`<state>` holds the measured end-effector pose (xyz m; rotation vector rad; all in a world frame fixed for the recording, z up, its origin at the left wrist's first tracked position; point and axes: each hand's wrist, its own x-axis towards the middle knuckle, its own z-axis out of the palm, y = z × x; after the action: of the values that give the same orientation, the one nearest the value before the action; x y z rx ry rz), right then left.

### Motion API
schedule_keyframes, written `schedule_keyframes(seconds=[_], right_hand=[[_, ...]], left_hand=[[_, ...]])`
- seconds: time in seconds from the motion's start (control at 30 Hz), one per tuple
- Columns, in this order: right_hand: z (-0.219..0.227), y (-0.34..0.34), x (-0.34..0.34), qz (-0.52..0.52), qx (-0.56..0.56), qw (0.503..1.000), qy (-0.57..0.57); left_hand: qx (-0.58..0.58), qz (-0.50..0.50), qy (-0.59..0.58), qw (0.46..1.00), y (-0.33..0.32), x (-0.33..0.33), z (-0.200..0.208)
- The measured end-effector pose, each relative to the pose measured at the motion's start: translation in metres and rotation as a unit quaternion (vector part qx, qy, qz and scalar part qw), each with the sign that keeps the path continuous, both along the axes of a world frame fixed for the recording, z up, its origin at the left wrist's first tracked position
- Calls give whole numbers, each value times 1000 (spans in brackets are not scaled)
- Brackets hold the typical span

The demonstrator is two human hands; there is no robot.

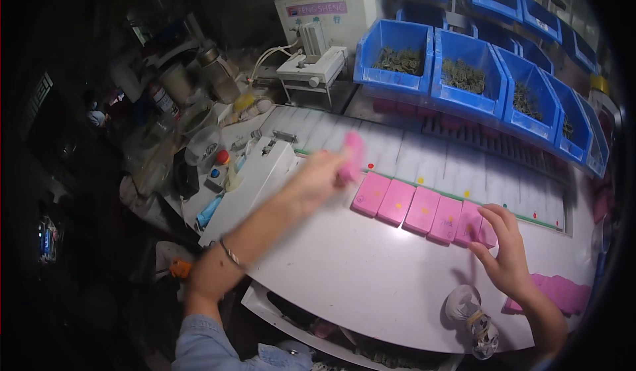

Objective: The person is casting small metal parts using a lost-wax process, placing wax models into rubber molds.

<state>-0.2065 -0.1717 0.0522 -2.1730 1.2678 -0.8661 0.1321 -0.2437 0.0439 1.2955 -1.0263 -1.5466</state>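
Observation:
My left hand [319, 177] grips a pink block [353, 154], held up beyond the left end of a row and smeared by motion. The row of flat pink rectangular blocks [422, 211] lies side by side on the white worktop [351, 258], small yellow marks on their tops. At the row's right end, the thumb and fingers of my right hand [509, 255] close around the last pink block [488, 234]. That block is partly covered by my fingers. More pink pieces [553, 293] lie overlapped near my right forearm.
A pale striped panel [411, 152] with coloured dots and a green edge runs behind the row. Blue bins [467, 66] of greenish-grey pieces overhang it. A cloth-wrapped bundle [470, 311] sits near the front edge. A white machine [311, 73] and cluttered containers [215, 73] stand back left.

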Motion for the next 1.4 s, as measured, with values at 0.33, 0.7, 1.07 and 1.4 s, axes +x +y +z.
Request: schedule_keyframes(seconds=[0.33,0.7,1.07,1.4], right_hand=[[-15,7,-36,-13,53,973,223],[1,15,-20,-47,5,999,17],[9,98,38,-56,-144,988,1],[-9,142,37,-55,-240,969,-40]], left_hand=[[-199,241,-629,712,-138,84,-20],[-222,-78,-307,922,-12,-53,-5],[165,-208,219,939,149,-166,9],[164,-31,272,948,164,-174,-20]])
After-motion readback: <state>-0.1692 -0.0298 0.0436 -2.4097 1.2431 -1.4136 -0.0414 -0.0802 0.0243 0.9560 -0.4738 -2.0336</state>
